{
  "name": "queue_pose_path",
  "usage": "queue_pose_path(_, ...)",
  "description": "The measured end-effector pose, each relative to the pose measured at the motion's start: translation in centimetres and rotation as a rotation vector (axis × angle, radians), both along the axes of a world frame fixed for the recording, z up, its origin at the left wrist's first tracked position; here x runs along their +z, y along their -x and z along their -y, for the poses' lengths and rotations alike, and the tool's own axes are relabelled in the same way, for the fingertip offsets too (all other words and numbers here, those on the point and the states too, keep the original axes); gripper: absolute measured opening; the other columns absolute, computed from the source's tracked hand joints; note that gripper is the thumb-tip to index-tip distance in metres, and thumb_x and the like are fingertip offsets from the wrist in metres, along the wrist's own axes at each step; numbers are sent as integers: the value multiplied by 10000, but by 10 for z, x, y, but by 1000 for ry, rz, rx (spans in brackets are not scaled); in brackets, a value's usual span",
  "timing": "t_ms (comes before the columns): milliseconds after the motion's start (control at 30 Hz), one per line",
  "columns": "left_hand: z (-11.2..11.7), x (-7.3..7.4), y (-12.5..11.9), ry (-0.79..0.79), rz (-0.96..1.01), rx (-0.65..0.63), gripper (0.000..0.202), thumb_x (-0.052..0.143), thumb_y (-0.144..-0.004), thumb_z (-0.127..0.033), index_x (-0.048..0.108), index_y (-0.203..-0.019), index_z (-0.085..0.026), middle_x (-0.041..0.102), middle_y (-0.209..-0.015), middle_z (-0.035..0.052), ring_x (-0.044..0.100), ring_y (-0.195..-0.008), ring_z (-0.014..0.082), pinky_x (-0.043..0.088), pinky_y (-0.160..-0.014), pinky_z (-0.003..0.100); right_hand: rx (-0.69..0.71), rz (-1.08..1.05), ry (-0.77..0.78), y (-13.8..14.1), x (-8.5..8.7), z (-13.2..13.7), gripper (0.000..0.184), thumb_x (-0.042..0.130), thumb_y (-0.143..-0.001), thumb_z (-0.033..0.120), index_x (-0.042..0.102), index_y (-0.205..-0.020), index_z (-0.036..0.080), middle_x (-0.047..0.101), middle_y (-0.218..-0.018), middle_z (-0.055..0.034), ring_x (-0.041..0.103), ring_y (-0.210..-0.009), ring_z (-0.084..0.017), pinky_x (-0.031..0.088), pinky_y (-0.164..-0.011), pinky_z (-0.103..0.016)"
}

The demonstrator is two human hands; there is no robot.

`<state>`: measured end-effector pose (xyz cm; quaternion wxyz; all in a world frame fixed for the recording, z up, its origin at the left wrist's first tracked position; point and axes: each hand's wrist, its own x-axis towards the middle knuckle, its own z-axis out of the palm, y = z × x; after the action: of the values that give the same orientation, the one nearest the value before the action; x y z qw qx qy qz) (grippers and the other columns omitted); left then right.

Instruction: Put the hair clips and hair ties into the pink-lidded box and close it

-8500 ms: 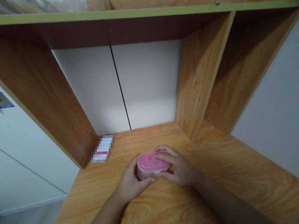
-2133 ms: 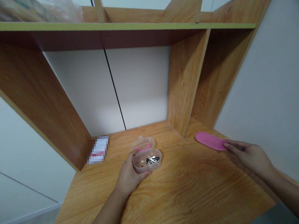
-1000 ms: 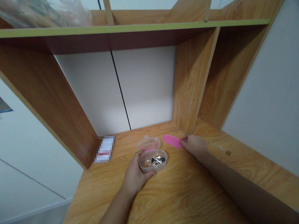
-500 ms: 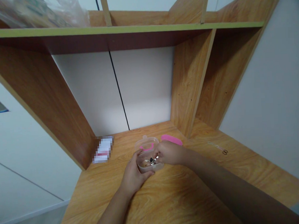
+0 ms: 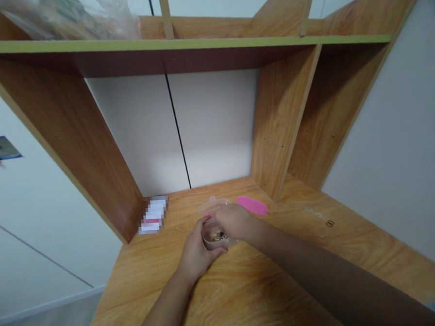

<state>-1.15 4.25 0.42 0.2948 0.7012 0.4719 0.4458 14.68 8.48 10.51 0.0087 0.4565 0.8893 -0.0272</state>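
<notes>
A small clear plastic box (image 5: 209, 240) stands on the desk with its clear lid (image 5: 204, 208) folded open behind it. Inside lie several small metal and dark pieces (image 5: 218, 236), too small to name. My left hand (image 5: 195, 254) is closed round the box's left side, thumb along the front and fingers at the back. Over the right part of the box is my right hand (image 5: 235, 220), its fingers curled and largely hidden; what they hold does not show. Something pink (image 5: 207, 214) shows at the lid, partly covered by the right hand.
A pink oval piece (image 5: 252, 205) lies behind my right hand. Farther right is a row of small pale items (image 5: 315, 213) ending in dark loops (image 5: 330, 223). A blurred-out card (image 5: 153, 215) rests near the left panel (image 5: 74, 156). A shelf (image 5: 196, 43) crosses above.
My right hand has moved slightly back and left, from inside the box toward its rear edge and lid. The left hand keeps its hold. The whole view has shifted a little.
</notes>
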Motion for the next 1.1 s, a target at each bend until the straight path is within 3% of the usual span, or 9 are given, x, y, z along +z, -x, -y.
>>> queue_pose_path(133, 0, 0, 0, 17, 14, -17, 952, 885, -615, -192, 391, -1428, -245, 639, -1345, 101, 613, -1249, 290, 440, -1106, 482, 41, 4, 31, -6, 1, -1, 148, 689, -829, 317, 763, -838, 190, 773, -831, -85, 711, -778, -218, 457, -651, -250)
queue_pose_path(300, -2, -4, 1, 2, 20, -10, 953, 895, -606, -210, 408, -1423, -253, 622, -1366, 109, 580, -1292, 318, 410, -1131, 516, 122, -60, 80, -16, -1, -3, 182, 648, -841, 328, 766, -814, 191, 777, -868, -58, 684, -712, -178, 361, -536, -242)
queue_pose_path(567, -4, -10, 3, 7, 2, -13, 982, 894, -616, -223, 380, -1452, -258, 615, -1372, 116, 590, -1278, 311, 431, -1109, 514, 127, -91, 202, -23, 2, -10, 116, 681, -782, 259, 782, -806, 208, 774, -808, -16, 654, -697, -148, 337, -543, -228)
queue_pose_path(900, -4, -10, 2, 15, 2, 3, 983, 901, -602, -230, 396, -1445, -262, 614, -1375, 116, 584, -1287, 320, 422, -1118, 521, 122, -24, 144, -21, -7, -10, 138, 680, -796, 296, 784, -829, 211, 775, -835, -47, 678, -732, -178, 363, -564, -239)
queue_pose_path(1100, -2, -7, 1, 6, -14, -7, 967, 891, -620, -235, 387, -1444, -267, 628, -1364, 104, 604, -1268, 299, 444, -1105, 496, 147, -15, 144, -17, -3, -7, 195, 695, -814, 345, 792, -928, 220, 782, -898, -54, 686, -782, -194, 409, -622, -240)
